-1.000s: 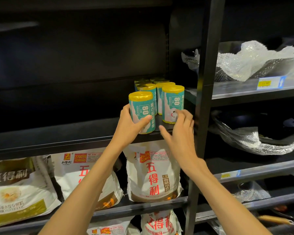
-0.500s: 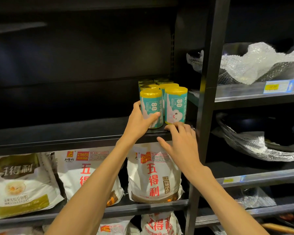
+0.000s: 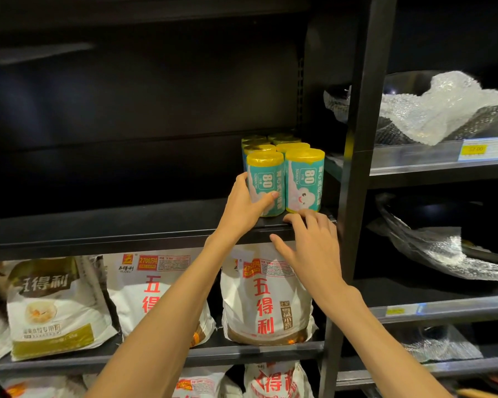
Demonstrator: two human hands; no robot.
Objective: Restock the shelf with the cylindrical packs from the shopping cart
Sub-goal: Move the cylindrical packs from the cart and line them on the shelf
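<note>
Head view shows your left hand [image 3: 246, 208] wrapped round the lower half of the front-left pack [image 3: 266, 183], thumb across its face and fingers behind its left side, a grasp low enough to slide the roll along the shelf without tipping it. That pack stands upright at the shelf's front, pressed against its neighbour, the front-right pack [image 3: 305, 180], which stands free of any hand. Your right hand [image 3: 314, 245] is released: the fingers are spread and relaxed, their tips resting on the shelf edge [image 3: 156, 234] just below the front-right pack, holding nothing. It looks placed there to steady you or to guard the row from sliding off the lip.

Behind the two front packs, more yellow-capped packs [image 3: 270, 142] run back in two files toward the shelf's rear, tight against the black upright post [image 3: 362, 139]. That packing explains the grip: you seem to be squaring the newest roll into line.

Below, white flour bags [image 3: 266, 294] fill the next shelf; right of the post lie pans in bubble wrap [image 3: 431, 107]. The cart is out of sight.
</note>
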